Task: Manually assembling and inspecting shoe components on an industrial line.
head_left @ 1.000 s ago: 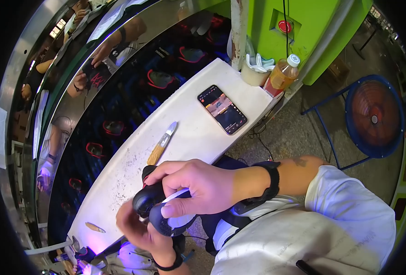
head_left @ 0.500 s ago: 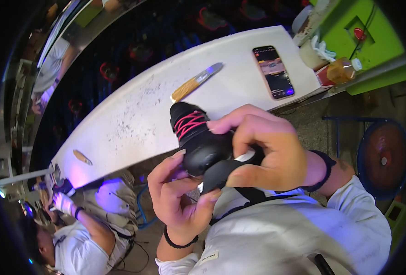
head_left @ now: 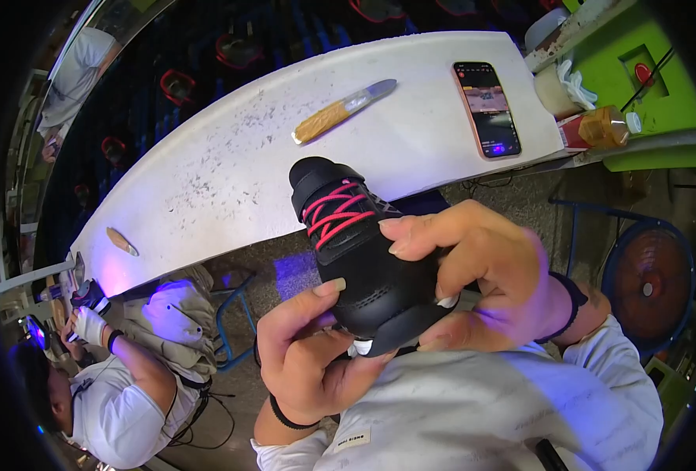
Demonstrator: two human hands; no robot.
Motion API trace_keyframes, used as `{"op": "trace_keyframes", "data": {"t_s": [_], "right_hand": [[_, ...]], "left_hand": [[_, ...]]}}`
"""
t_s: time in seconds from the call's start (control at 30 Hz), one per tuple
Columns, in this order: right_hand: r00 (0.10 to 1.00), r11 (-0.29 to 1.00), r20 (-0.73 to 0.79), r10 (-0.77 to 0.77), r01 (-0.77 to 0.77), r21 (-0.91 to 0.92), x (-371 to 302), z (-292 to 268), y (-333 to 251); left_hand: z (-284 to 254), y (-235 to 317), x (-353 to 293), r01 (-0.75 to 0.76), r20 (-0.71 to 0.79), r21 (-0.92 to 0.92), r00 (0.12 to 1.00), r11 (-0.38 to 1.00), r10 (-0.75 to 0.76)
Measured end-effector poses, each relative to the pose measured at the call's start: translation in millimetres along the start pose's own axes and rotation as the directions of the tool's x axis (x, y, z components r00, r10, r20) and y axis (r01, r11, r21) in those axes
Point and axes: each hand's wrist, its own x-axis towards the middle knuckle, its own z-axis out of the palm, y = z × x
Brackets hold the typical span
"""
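A small black shoe (head_left: 375, 275) with pinkish-red laces is held between both hands, its toe toward me and its collar toward the table. My left hand (head_left: 305, 345) grips the left side of the toe, thumb and fingers pinching its edge. On the other side, my right hand (head_left: 481, 267) has its fingers on the upper and its thumb low by the toe. A dark curved sole edge (head_left: 411, 326) shows along the toe between the hands, with a bit of white at its left end. The shoe's underside is hidden.
A white curved table (head_left: 230, 180) lies beyond the shoe. On it are a knife with a tan wrapped handle (head_left: 324, 119), a phone (head_left: 487, 110) and a small tan-handled tool (head_left: 122, 241). At right stand a bottle (head_left: 599, 129) and a fan (head_left: 648, 286). A co-worker (head_left: 132, 400) sits left.
The shoe has tilted so that more of its upper and laces show. The sole edge at the toe now sits lower, under the toe. Both hands keep their hold.
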Motion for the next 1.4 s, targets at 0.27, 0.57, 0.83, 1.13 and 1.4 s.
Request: {"op": "trace_keyframes", "data": {"t_s": [0.27, 0.57, 0.83, 1.13, 1.4], "right_hand": [[0.995, 0.99, -0.091, 0.052, -0.039, 0.137, -4, -3, 10], [0.99, 0.997, 0.122, 0.07, -0.066, -0.037, 29, -19, 9], [0.992, 0.989, 0.125, -0.008, -0.011, 0.145, 36, -28, 27], [0.961, 0.937, 0.251, 0.118, -0.191, 0.292, 35, -56, 39], [0.981, 0.985, 0.193, -0.035, 0.001, 0.174, 47, -37, 29]], "left_hand": [[10, -4, 3, -0.026, -0.034, -0.003, 0.999, 1.0, 0.026], [31, -13, 32, -0.144, -0.069, -0.117, 0.988, 0.983, 0.136], [63, -38, 17, -0.066, -0.069, 0.013, 0.995, 0.998, 0.067], [84, -61, 60, -0.168, 0.051, 0.018, 0.985, 0.986, 0.167], [61, -62, 45, -0.091, 0.135, -0.054, 0.986, 0.994, 0.097]]}}
